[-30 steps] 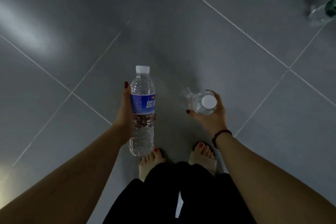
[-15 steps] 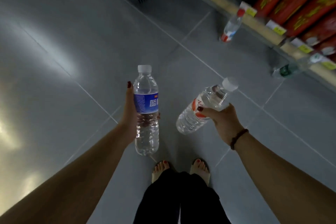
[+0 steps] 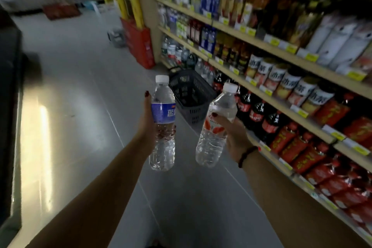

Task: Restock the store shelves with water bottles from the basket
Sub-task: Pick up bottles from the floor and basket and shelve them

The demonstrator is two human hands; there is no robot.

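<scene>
L hand (image 3: 148, 125) out front, fingers wrapped round a blue-label water bottle (image 3: 162, 123), held upright, cap up. Dark basket (image 3: 191, 94) sits on the floor (image 3: 80, 106) beyond it, near the shelves (image 3: 281, 107). R hand (image 3: 233, 133) fingers grip a red-label bottle (image 3: 216, 127) mid-body, tilted, cap toward those shelves, which are packed w/ drinks & red packs.
</scene>
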